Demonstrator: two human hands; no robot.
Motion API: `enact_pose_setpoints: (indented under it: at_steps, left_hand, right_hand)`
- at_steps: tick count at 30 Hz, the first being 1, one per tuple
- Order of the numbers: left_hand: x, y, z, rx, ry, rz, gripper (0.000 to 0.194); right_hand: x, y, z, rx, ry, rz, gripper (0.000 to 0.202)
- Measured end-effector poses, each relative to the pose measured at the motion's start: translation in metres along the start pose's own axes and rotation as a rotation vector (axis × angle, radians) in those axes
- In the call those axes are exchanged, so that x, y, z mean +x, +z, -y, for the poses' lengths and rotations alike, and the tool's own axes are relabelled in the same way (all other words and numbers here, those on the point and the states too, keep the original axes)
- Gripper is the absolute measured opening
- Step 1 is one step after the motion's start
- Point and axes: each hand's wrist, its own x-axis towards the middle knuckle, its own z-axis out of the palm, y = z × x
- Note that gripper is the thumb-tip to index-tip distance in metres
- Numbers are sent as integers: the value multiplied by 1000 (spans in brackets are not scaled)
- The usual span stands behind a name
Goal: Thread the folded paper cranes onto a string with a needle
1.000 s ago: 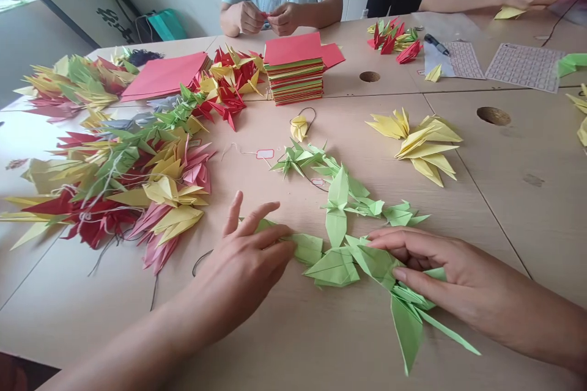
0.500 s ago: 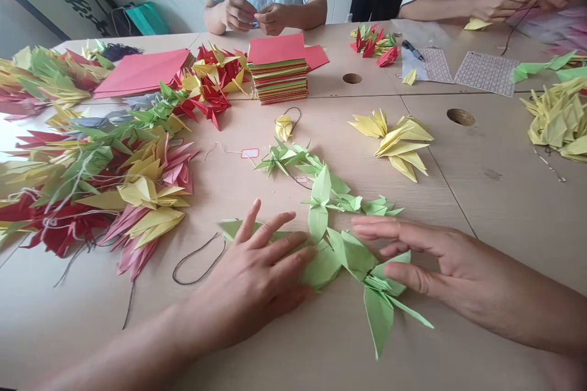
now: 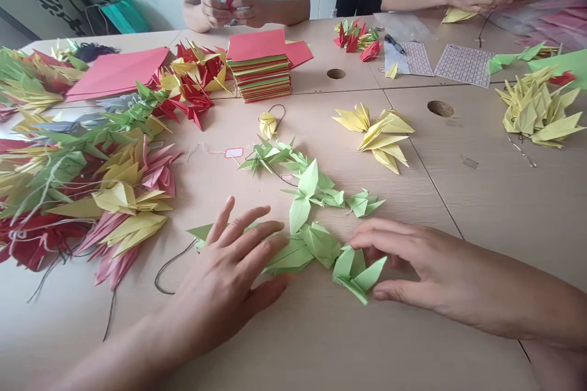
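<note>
Light green folded paper pieces (image 3: 318, 243) lie in a row between my two hands. My left hand (image 3: 241, 256) rests with spread fingers over the left end of the row, partly covering the paper. At the right end, my right hand (image 3: 394, 256) is curved around a green folded piece (image 3: 358, 272), thumb and fingers apart. Just beyond, a chain of smaller green pieces (image 3: 332, 195) curves over the table. A dark cord (image 3: 160, 272) loops out left of my left hand.
Strung paper bundles (image 3: 119, 195) cover the left side. Farther back stand a stack of coloured paper (image 3: 261, 76) and red sheets (image 3: 119, 73). Yellow folded pieces (image 3: 378, 134) and a yellow bundle (image 3: 541, 110) lie right. Two people's hands work across the table (image 3: 504, 195).
The view has shifted slightly right. The green piece by my right hand has turned and drawn in beside the row; its long points no longer stretch toward the front edge.
</note>
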Motion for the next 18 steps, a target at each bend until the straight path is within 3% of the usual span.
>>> enact_pose_setpoints:
  at_steps: [3,6,11,18]
  left_hand:
    - [4,0,-13,40,81,14,45]
    - [16,2,-25,47,143,100,50]
    - [38,13,-31,-34,109,204,32]
    - [30,13,-21,-51,31,71,25]
  right_hand:
    - [4,4,4,44,-15,18,11]
    - [5,7,5,87,-38,-3,10]
    - [2,11,3,129,4,-31,13]
    - [-1,10,11,154,-41,-142,16]
